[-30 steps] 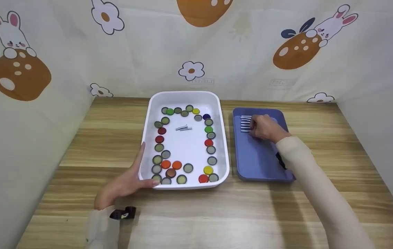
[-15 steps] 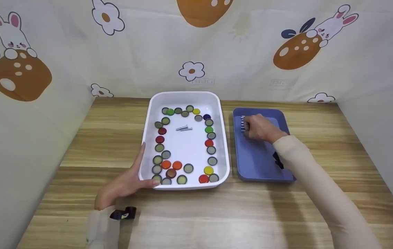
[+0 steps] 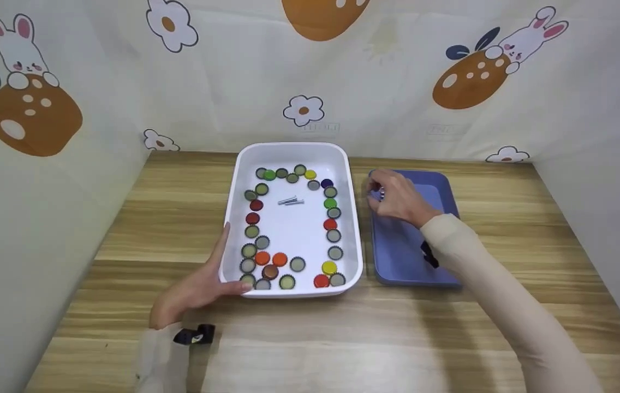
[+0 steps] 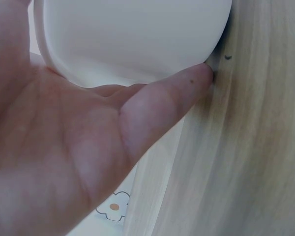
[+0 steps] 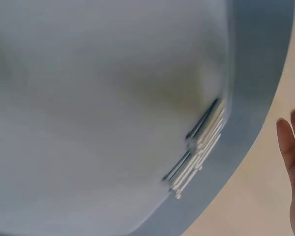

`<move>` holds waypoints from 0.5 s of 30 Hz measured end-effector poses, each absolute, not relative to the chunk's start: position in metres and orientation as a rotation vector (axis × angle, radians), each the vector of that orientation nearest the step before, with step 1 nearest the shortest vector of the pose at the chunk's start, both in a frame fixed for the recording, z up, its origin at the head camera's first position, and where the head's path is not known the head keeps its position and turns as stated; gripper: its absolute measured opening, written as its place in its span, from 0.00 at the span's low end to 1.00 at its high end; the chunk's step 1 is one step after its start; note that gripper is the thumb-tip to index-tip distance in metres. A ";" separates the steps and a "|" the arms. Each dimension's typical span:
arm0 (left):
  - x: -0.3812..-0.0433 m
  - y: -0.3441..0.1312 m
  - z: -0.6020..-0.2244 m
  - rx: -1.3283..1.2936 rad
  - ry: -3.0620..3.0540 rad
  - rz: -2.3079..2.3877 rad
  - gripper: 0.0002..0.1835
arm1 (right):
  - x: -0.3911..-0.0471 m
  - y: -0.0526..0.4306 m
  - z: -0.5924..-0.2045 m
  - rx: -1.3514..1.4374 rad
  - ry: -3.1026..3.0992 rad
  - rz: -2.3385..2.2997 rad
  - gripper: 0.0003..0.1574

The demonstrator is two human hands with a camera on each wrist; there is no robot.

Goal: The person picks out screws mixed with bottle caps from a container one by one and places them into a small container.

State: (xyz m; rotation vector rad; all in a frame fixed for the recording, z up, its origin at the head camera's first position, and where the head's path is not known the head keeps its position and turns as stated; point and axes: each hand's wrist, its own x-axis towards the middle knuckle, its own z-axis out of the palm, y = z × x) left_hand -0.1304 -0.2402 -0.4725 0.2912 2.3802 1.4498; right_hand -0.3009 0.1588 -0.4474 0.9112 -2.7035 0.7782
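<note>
My left hand (image 3: 192,292) steadies the near-left corner of a white tray (image 3: 355,240), thumb over the front rim and fingers along its outer side. The left wrist view shows a straight finger (image 4: 162,108) against the outer wall. My right hand (image 3: 397,199) is over the far-left corner of a blue tray (image 3: 408,256), thumb and forefinger apart. Between them a bit of the silvery nails (image 3: 381,193) shows. In the right wrist view the nails (image 5: 196,147) lie in a bunch against the tray's wall, the fingers (image 5: 289,142) apart from them.
Bottle caps (image 3: 297,264) in several colours line the inside of the white tray, around a few loose nails (image 3: 291,201). Both trays stand on a wooden table (image 3: 315,344). A patterned cloth (image 3: 222,109) hangs behind and at the sides.
My right hand has moved left across the blue tray, and the row of nails has shifted left to its wall. Thumb and forefinger have spread. The left hand and white tray stay put.
</note>
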 end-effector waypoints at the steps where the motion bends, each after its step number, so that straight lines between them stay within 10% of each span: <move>1: -0.130 -0.240 -0.472 0.287 2.379 1.447 0.68 | -0.301 0.156 -0.447 0.906 -2.692 0.796 0.08; 15: -0.129 -0.240 -0.471 0.283 2.381 1.438 0.68 | -0.298 0.130 -0.431 0.836 -2.794 1.009 0.22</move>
